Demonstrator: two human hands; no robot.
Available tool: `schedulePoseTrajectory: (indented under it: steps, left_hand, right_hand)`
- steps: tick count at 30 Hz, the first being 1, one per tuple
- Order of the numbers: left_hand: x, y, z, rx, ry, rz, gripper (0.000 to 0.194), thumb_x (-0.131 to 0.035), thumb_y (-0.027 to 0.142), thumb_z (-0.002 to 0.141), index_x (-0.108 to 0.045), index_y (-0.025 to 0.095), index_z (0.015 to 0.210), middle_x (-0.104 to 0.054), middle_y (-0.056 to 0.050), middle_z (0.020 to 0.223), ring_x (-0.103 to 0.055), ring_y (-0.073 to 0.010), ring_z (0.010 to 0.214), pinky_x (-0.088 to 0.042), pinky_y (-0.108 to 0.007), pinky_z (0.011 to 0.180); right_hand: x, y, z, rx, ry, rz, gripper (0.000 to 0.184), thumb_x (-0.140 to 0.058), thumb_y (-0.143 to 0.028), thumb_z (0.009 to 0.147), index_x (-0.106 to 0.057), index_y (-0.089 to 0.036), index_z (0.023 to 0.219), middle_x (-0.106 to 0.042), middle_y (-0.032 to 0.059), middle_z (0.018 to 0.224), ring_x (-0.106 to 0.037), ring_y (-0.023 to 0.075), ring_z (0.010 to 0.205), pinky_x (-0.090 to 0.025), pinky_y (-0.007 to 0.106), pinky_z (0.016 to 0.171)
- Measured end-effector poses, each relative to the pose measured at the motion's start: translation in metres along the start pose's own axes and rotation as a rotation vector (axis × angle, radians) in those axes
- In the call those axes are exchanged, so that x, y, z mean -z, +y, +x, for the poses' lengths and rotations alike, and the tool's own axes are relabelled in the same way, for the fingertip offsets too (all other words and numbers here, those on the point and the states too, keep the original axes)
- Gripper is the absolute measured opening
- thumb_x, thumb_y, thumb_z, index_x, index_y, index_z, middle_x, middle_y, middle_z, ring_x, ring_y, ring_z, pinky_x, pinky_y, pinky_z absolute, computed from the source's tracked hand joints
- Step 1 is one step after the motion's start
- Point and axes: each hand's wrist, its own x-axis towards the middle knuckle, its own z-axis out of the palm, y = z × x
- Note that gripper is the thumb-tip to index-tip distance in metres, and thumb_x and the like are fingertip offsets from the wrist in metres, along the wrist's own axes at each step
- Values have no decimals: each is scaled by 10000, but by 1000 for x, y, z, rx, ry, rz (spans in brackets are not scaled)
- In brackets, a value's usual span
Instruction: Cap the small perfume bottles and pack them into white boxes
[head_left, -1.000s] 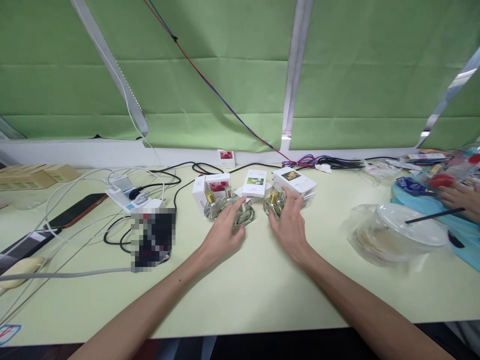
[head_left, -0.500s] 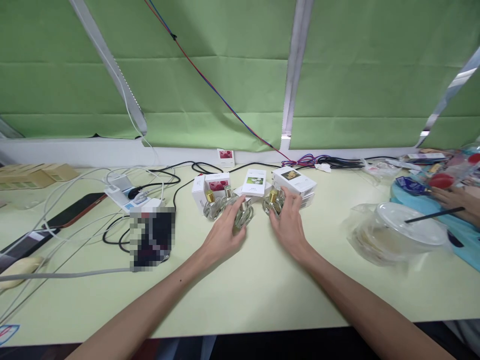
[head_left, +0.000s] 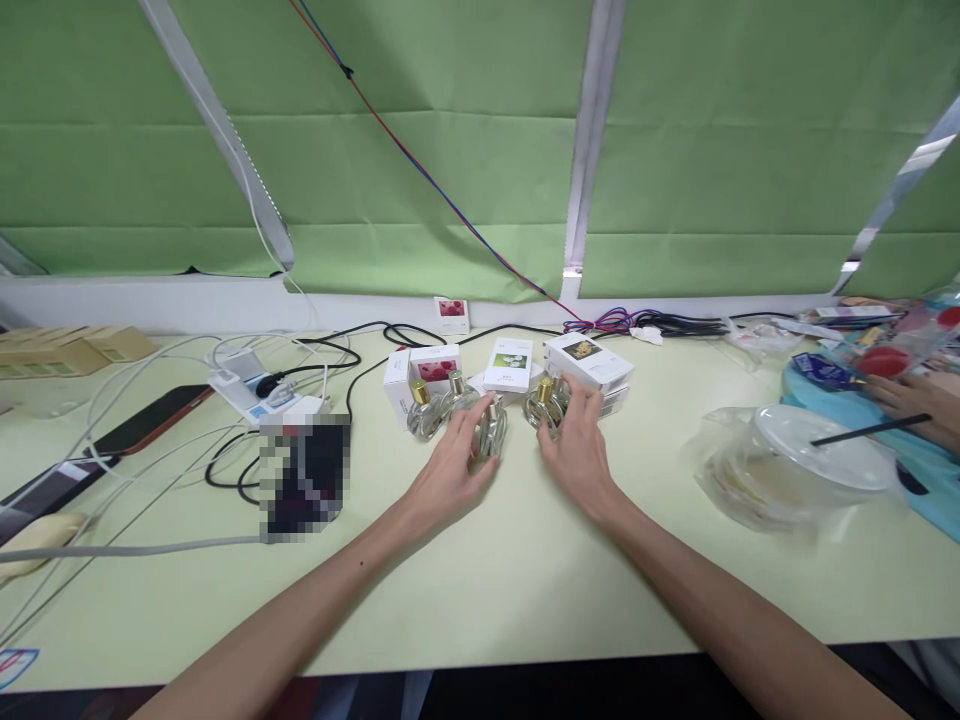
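Several small glass perfume bottles with gold caps stand in a cluster at the middle of the pale green table. My left hand curls round one bottle and grips it. Two more bottles stand just left of it. My right hand rests with fingers curved against another bottle. Behind them stand small white cartons, one with a red picture, one with a green picture, and one lying flat.
At left lie cables, a white power strip, a phone and a dark pixelated item. At right sit a clear plastic lidded bowl and a teal mat with clutter, where another person's hand rests.
My left hand has tilted the bottle it holds more upright and drawn it slightly toward the centre. My right hand has barely moved.
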Motion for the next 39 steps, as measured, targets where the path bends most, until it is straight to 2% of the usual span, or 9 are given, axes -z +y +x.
schedulePoseTrajectory:
  steps: [3, 8, 14, 18, 23, 29, 34, 37, 39]
  left_hand:
    - [-3, -2, 0, 15, 9, -19, 765, -581, 291, 937, -190, 365, 1590, -597, -71, 1116, -589, -162, 723, -543, -322, 694]
    - [-4, -9, 4, 57, 98, 1, 778, -631, 291, 905, -227, 334, 1569, -587, -82, 1164, -590, -145, 688, -551, -328, 704]
    - [0, -11, 7, 117, 192, 135, 741, -677, 318, 868, -301, 286, 1505, -636, -73, 1099, -650, -228, 848, -539, -354, 752]
    - [1, -11, 7, 151, 222, 194, 676, -648, 340, 888, -327, 268, 1479, -660, -61, 1019, -671, -248, 834, -520, -349, 723]
    - [2, -9, 7, 157, 223, 232, 617, -594, 347, 923, -326, 244, 1470, -660, -39, 917, -660, -236, 756, -478, -315, 648]
    - [3, -8, 8, 156, 221, 237, 558, -574, 295, 914, -353, 213, 1419, -612, 3, 809, -596, -191, 632, -419, -283, 582]
    - [1, -8, 6, 117, 249, 164, 327, -550, 280, 922, -474, 201, 1230, -568, 19, 768, -554, -160, 621, -401, -271, 595]
    - [1, -5, 5, 54, 196, 189, 107, -524, 262, 934, -580, 202, 1002, -540, 20, 698, -520, -151, 621, -378, -271, 606]
    - [0, -3, 5, 26, 138, 211, 117, -514, 246, 936, -617, 194, 913, -557, 10, 684, -508, -147, 614, -364, -274, 605]
  right_hand:
    - [1, -1, 0, -10, -10, 15, 631, -513, -204, 885, -282, -201, 1473, -430, 170, 1288, -631, 194, 689, -571, 393, 615]
    - [2, -2, 0, -7, -7, 22, 624, -512, -211, 888, -293, -196, 1472, -429, 175, 1285, -637, 196, 682, -576, 400, 615]
    - [1, -1, 0, 0, 6, 4, 621, -516, -214, 888, -297, -201, 1468, -427, 173, 1284, -639, 192, 675, -574, 400, 607]
    - [1, -1, -1, -8, 0, -6, 623, -511, -221, 893, -282, -208, 1472, -428, 175, 1310, -644, 192, 690, -574, 395, 617]
    - [2, -2, -1, -14, -8, -20, 628, -498, -224, 900, -267, -204, 1484, -426, 191, 1359, -671, 262, 892, -576, 390, 652]
    - [2, -1, -2, -12, -28, -25, 653, -496, -226, 904, -239, -199, 1503, -449, 191, 1388, -616, 306, 1145, -580, 391, 754]
    - [2, -1, -2, -27, -58, -23, 673, -498, -226, 903, -213, -197, 1511, -441, 189, 1433, -598, 308, 1190, -577, 388, 782]
    - [4, -2, -1, -36, -60, -28, 671, -500, -226, 902, -215, -200, 1509, -442, 189, 1435, -598, 310, 1194, -579, 386, 774]
    - [4, -3, -1, -40, -63, -36, 674, -508, -225, 898, -220, -198, 1507, -443, 192, 1433, -600, 312, 1195, -581, 382, 768]
